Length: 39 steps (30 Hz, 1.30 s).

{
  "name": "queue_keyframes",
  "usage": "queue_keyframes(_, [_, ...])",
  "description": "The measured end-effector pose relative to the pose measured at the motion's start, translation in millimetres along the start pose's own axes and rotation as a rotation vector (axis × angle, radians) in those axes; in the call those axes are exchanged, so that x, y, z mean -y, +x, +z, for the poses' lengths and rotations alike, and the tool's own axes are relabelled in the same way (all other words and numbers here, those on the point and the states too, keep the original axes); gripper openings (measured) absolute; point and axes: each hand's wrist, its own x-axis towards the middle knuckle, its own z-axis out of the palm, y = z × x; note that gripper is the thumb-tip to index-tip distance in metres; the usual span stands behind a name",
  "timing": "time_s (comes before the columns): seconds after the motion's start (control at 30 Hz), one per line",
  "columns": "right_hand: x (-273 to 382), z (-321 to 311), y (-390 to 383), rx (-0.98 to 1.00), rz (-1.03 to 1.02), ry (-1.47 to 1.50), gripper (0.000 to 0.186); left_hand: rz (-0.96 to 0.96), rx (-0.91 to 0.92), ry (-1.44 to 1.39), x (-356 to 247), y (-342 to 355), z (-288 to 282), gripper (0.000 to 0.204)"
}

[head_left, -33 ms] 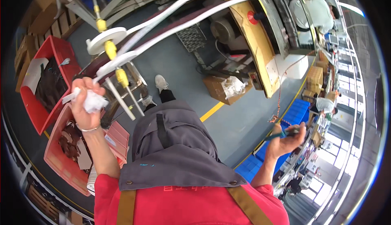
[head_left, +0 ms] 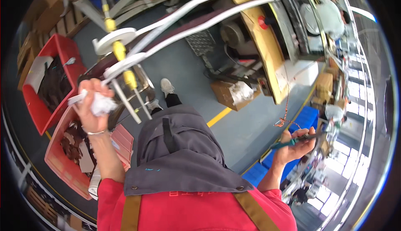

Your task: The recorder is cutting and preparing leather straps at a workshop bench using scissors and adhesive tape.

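Observation:
My left hand (head_left: 92,110) is closed around a crumpled wad of thin white material (head_left: 102,104), with a loose white end poking out by the thumb. It is close to a white strip (head_left: 112,77) that comes off the lower white disc (head_left: 133,59). Out to the right, my right hand (head_left: 294,149) grips a hand tool with teal handles (head_left: 282,143). The tool's dark metal end extends past my fingertips; its exact kind cannot be made out. A red-and-white twisted cord (head_left: 285,120) hangs beside this hand; whether it ties to the tool is unclear.
Long white strips (head_left: 209,19) run from the yellow-edged machine table (head_left: 267,59) to the discs on yellow-wrapped rods (head_left: 119,50). Red bins (head_left: 44,113) stand at left. A cardboard box (head_left: 222,94) and blue bins (head_left: 255,175) sit on the floor. A co-worker (head_left: 330,16) is at far right.
The view has shifted slightly, so the machine sits a little lower and further right. In my right hand the tool has turned, with its dark end pointing further outward.

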Motion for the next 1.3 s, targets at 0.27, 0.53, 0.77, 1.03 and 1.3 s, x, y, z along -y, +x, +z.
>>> queue_keyframes(0.27, [-41.3, 183.1, -73.8, 1.328, 0.166, -0.130, 0.046, -0.043, 0.065, -0.221, 20.3, -38.3, -0.4, 0.044])
queue_keyframes(0.53, [-2.0, 375.6, -112.2, 1.724, 0.026, 0.079, 0.041, 0.053, 0.150, -0.655, 8.6, -73.0, 1.6, 0.029])
queue_keyframes(0.77, [-25.7, 452.2, -131.5, 1.899, 0.770, 1.014, 0.044, 0.268, 0.357, -0.749, 10.1, -70.3, -11.5, 0.028])
queue_keyframes(1.03, [13.2, 465.2, -103.0, 1.846, 0.363, 0.777, 0.056, -0.038, -0.634, -0.158, 34.3, -38.2, -73.1, 0.008])
queue_keyframes(1.3, [15.0, 489.1, -116.7, 1.958, 0.192, 0.583, 0.056, -0.087, -0.555, -0.293, 54.6, -35.0, -66.4, 0.006])
